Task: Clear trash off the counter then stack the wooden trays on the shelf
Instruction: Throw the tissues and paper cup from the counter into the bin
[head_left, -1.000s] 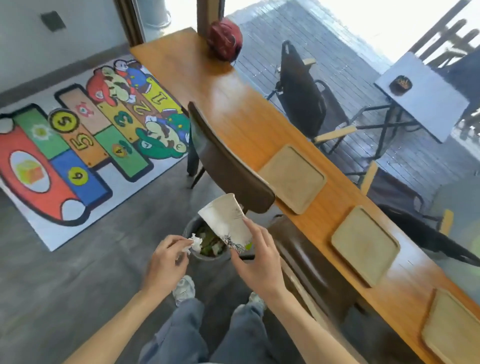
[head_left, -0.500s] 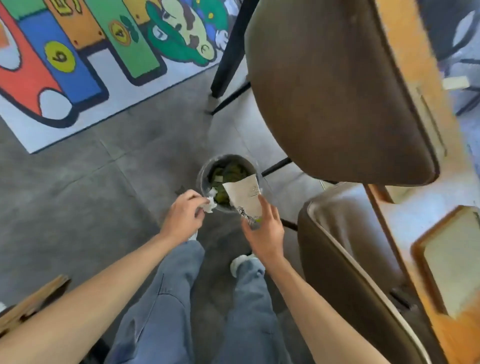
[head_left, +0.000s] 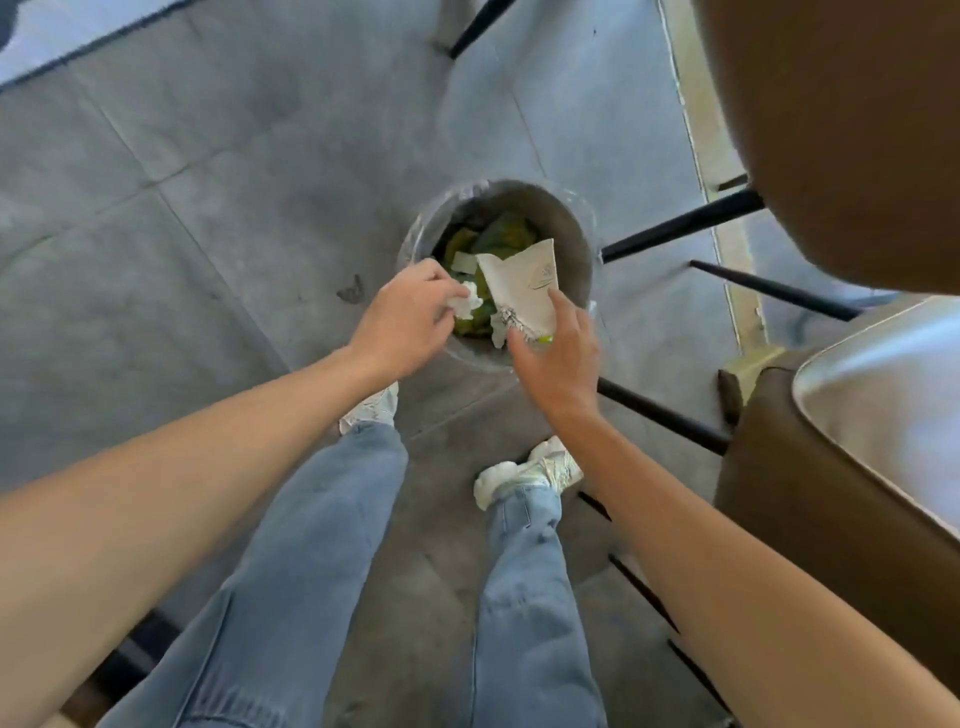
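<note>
A round grey trash bin (head_left: 569, 234) with a clear liner stands on the floor in front of my feet, holding green and white rubbish. My right hand (head_left: 556, 358) grips a crumpled white paper cup (head_left: 524, 283) by its base, tilted over the bin's opening. My left hand (head_left: 402, 319) pinches a crumpled white tissue (head_left: 467, 306) at the bin's left rim. The counter and wooden trays are out of view.
Two brown chairs crowd the right side: one backrest (head_left: 852, 130) at the top right, another chair (head_left: 831, 467) at the lower right. Their black legs (head_left: 680, 226) run close beside the bin. Grey tiled floor (head_left: 208, 208) lies to the left.
My view has tilted down from the counter to the floor and closed in on the bin. Both hands have moved lower over the bin opening, still holding the cup and tissue.
</note>
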